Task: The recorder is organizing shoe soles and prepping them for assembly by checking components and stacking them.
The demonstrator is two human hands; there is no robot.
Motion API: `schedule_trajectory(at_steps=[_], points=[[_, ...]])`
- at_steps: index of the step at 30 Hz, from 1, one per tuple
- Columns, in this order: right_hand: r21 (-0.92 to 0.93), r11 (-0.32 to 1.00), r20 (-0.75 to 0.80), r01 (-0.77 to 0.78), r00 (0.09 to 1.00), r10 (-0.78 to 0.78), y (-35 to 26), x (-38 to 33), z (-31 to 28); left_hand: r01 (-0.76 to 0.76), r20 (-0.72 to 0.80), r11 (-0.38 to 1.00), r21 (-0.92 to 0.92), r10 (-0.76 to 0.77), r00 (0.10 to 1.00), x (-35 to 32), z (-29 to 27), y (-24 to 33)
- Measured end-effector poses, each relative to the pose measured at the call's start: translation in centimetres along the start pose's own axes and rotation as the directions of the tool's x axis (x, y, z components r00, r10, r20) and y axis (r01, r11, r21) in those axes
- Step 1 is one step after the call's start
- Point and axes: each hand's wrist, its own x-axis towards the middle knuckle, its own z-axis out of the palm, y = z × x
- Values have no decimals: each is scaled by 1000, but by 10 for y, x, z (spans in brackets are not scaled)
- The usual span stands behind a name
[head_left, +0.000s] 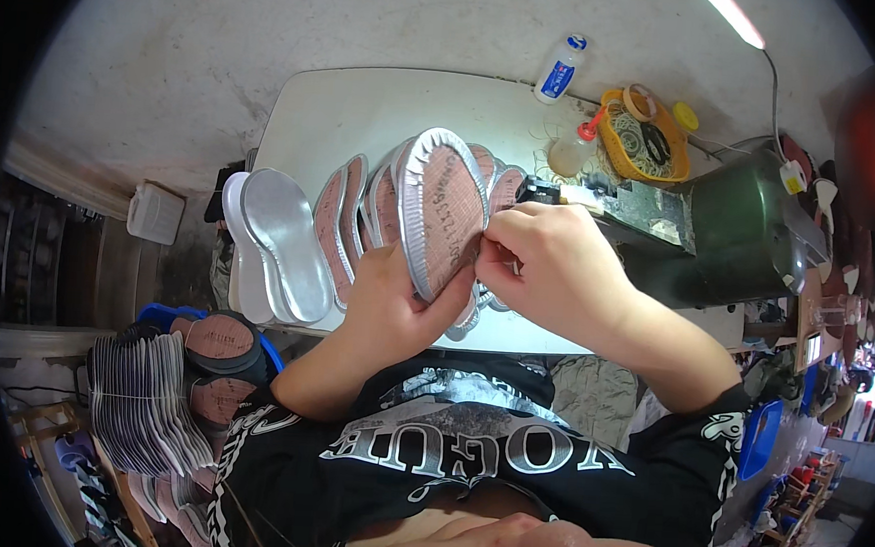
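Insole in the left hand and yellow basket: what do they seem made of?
Insole: matte pinkish-brown board, perhaps fibreboard, from its dull, faintly lined face; its shiny silver rim, gathered in pleats, suggests thin synthetic leather or foil. Yellow basket: probably smooth plastic, from its even colour and stiff rim.

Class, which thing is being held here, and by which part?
A silver-rimmed insole: the left hand grips its lower end; the right hand has its fingertips at the right edge.

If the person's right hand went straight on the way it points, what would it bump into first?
Most likely the right hand would meet the insole in the left hand; it already seems to be at its edge, though depth is unclear.
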Motion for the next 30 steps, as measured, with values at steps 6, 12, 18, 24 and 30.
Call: schedule_trajectory(at_steps=[6, 12, 18, 24, 30], points=[[806, 516, 100, -289, 927, 362, 32, -5, 18, 76, -63, 982, -172, -88, 994, -2, 10, 11], [730, 668, -51, -145, 963, 265, 29, -24, 16, 176, -45, 963, -206, -189, 981, 1, 14, 11], [316, 948, -175, 42, 984, 14, 28, -29, 12, 97, -13, 990, -100, -99, 995, 5, 23, 10], [162, 986, -88, -39, 995, 54, 29, -33, 6, 102, 141, 987, 123, -120, 983, 1, 24, 4], [557, 810, -126, -183, 945, 301, 41, -33, 17, 38, 83, 996, 82, -45, 996, 10, 33, 8]])
